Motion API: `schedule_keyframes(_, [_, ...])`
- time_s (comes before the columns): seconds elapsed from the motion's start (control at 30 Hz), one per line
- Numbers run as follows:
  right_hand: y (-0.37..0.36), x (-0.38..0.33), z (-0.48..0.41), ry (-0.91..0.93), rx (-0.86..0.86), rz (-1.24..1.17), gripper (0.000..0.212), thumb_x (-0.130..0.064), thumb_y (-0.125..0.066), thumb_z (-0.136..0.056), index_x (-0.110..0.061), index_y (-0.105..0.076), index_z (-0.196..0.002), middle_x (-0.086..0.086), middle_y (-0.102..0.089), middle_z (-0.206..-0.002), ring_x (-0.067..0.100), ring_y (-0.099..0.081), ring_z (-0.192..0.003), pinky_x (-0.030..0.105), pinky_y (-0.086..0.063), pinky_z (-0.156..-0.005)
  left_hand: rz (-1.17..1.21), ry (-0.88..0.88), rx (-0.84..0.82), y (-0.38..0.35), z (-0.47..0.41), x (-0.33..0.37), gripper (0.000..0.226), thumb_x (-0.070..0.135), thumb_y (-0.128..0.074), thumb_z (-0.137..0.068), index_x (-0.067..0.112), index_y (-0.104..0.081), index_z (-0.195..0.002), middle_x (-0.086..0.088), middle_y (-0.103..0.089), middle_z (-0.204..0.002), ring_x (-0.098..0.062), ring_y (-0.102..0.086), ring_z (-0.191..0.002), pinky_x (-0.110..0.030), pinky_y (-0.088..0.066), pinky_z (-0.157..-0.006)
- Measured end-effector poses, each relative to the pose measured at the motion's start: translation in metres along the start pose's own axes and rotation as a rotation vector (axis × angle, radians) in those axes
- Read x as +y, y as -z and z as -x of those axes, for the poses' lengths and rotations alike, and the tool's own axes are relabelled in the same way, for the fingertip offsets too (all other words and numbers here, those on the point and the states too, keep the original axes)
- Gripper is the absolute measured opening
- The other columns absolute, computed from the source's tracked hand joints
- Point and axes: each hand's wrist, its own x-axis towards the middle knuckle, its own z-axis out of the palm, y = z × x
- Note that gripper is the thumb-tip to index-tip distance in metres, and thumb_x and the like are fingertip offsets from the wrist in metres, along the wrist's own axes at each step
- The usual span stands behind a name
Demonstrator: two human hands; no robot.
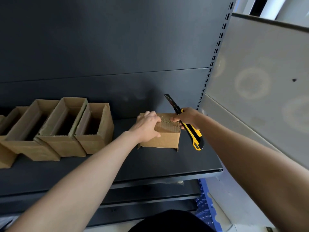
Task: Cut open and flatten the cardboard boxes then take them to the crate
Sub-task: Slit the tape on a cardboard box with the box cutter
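Observation:
A small closed cardboard box (167,136) stands on the dark shelf (150,164), its top seam taped. My left hand (148,126) grips the box's top left corner. My right hand (187,117) holds a yellow and black utility knife (192,133); its blade is extended and points up and back, away from the box. The right fingertips touch the tape on the box's top. Several open cardboard boxes (93,129) stand in a row along the left of the shelf.
A blue perforated plastic crate (206,206) shows below the shelf at lower right. A grey panel (259,81) closes the right side beside a slotted upright (215,52). Lower shelf edges run under the front edge.

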Motion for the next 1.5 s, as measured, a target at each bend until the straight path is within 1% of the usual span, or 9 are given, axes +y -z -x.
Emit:
schedule_keyframes(0.43, [-0.006, 0.0, 0.0, 0.006, 0.018, 0.02, 0.032, -0.013, -0.072, -0.084, 0.002, -0.058, -0.109, 0.008, -0.056, -0.069, 0.015, -0.051, -0.053, 0.024, -0.048, -0.05, 0.004, 0.007, -0.108, 0.005, -0.003, 0.001, 0.05, 0.03, -0.07, -0.081, 0.015, -0.047, -0.122, -0.001, -0.043, -0.119, -0.019, -0.037, -0.113, -0.034, -0.033, -0.097])
schedule_keyframes(0.73, [-0.008, 0.002, 0.003, -0.003, -0.003, -0.021, 0.021, -0.01, -0.073, -0.083, -0.005, -0.053, -0.087, 0.007, -0.053, -0.064, 0.015, -0.048, -0.048, 0.023, -0.046, -0.043, 0.031, 0.038, -0.159, 0.003, -0.002, -0.001, 0.054, 0.027, -0.072, -0.075, 0.017, -0.045, -0.121, -0.001, -0.039, -0.114, -0.015, -0.03, -0.1, -0.031, -0.034, -0.088])
schedule_keyframes(0.97, [-0.008, 0.005, 0.004, 0.004, -0.04, -0.055, 0.024, -0.01, -0.074, -0.082, -0.007, -0.053, -0.071, 0.007, -0.054, -0.061, 0.016, -0.049, -0.05, 0.027, -0.048, -0.052, 0.148, 0.051, -0.144, -0.005, 0.002, 0.001, 0.036, 0.016, -0.077, -0.071, 0.024, -0.045, -0.088, 0.003, -0.035, -0.105, -0.021, -0.037, -0.102, -0.037, -0.04, -0.083])
schedule_keyframes(1.03, [-0.009, 0.005, 0.002, 0.033, -0.057, -0.038, 0.027, -0.014, -0.074, -0.082, -0.008, -0.053, -0.068, 0.007, -0.054, -0.061, 0.016, -0.049, -0.052, 0.028, -0.05, -0.062, 0.15, 0.057, -0.156, -0.004, 0.0, -0.001, 0.039, 0.014, -0.078, -0.072, 0.028, -0.042, -0.076, 0.004, -0.036, -0.1, -0.026, -0.041, -0.101, -0.039, -0.042, -0.079])
schedule_keyframes(1.13, [-0.002, 0.011, 0.003, 0.036, -0.096, 0.065, 0.038, -0.044, -0.071, -0.083, -0.009, -0.055, -0.078, 0.008, -0.056, -0.065, 0.019, -0.054, -0.062, 0.04, -0.048, -0.086, 0.168, 0.059, -0.202, -0.002, -0.004, -0.006, 0.039, 0.013, -0.077, -0.073, 0.031, -0.044, -0.085, 0.004, -0.037, -0.102, -0.028, -0.046, -0.103, -0.044, -0.047, -0.083])
schedule_keyframes(1.23, [0.013, 0.025, 0.011, 0.02, -0.101, 0.162, 0.065, -0.073, -0.045, -0.083, -0.011, -0.053, -0.101, 0.009, -0.053, -0.067, 0.024, -0.055, -0.062, 0.038, -0.051, -0.072, 0.212, 0.072, -0.232, 0.001, -0.008, -0.012, 0.036, 0.023, -0.074, -0.076, 0.03, -0.046, -0.097, 0.005, -0.039, -0.107, -0.028, -0.046, -0.107, -0.046, -0.044, -0.092])
schedule_keyframes(1.33, [0.025, 0.038, 0.019, 0.048, -0.041, 0.335, 0.07, -0.072, -0.024, -0.089, -0.011, -0.054, -0.107, 0.009, -0.057, -0.071, 0.023, -0.059, -0.056, 0.035, -0.051, -0.073, 0.29, 0.075, -0.194, 0.003, -0.012, -0.014, 0.027, 0.037, -0.07, -0.081, 0.024, -0.053, -0.097, 0.005, -0.047, -0.106, -0.023, -0.049, -0.104, -0.043, -0.044, -0.093])
schedule_keyframes(1.43, [0.034, 0.046, 0.026, 0.067, 0.003, 0.597, 0.065, -0.065, -0.029, -0.094, -0.008, -0.056, -0.081, 0.009, -0.058, -0.063, 0.023, -0.057, -0.053, 0.031, -0.046, -0.072, 0.342, 0.056, -0.164, 0.005, -0.015, -0.011, 0.018, 0.032, -0.069, -0.085, 0.019, -0.056, -0.083, 0.005, -0.051, -0.091, -0.016, -0.051, -0.088, -0.035, -0.043, -0.078])
schedule_keyframes(1.5, [0.038, 0.044, 0.028, 0.092, 0.012, 0.708, 0.061, -0.064, -0.033, -0.094, -0.01, -0.054, -0.074, 0.009, -0.058, -0.063, 0.024, -0.058, -0.057, 0.029, -0.044, -0.067, 0.35, 0.049, -0.185, 0.007, -0.018, -0.01, 0.019, 0.026, -0.07, -0.085, 0.021, -0.055, -0.075, 0.005, -0.052, -0.083, -0.013, -0.05, -0.08, -0.03, -0.04, -0.069])
